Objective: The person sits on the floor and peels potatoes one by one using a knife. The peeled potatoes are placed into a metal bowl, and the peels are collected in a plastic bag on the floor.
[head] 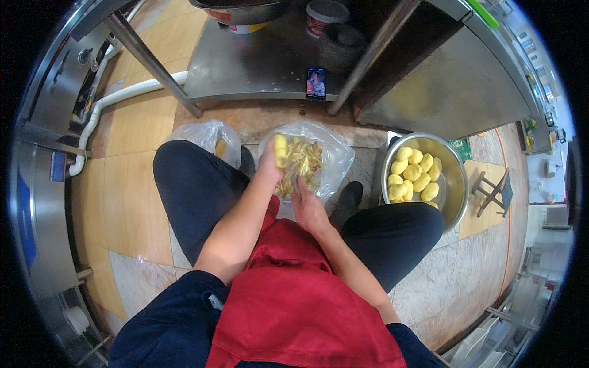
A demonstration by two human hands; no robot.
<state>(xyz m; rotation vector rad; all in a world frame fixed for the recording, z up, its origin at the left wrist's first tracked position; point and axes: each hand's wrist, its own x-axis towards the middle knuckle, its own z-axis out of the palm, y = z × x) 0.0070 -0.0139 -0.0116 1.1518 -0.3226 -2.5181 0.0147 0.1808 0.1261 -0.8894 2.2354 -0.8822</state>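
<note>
My left hand (270, 164) grips a peeled yellow potato (280, 152) above an opened clear plastic bag (338, 154). Potato peelings (307, 158) lie heaped inside that bag. Lower and to the right, my right hand (309, 207) is closed around a small tool (296, 183), which looks like a peeler; its blade is too blurred to make out. Beyond my right knee stands a round stainless steel basin (462, 184) with several peeled potatoes (412, 172) in it. A second clear plastic bag (202, 131) sits by my left knee, with a brownish potato (221, 148) partly visible inside.
A steel table's low shelf (248, 69) is ahead, with a phone (315, 83) propped at its edge, plus a tub (326, 18) and a large bowl (244, 11). Table legs (363, 55) flank it. A folding stool (492, 193) and an orange cord (508, 230) are at right, white pipe (133, 89) at left.
</note>
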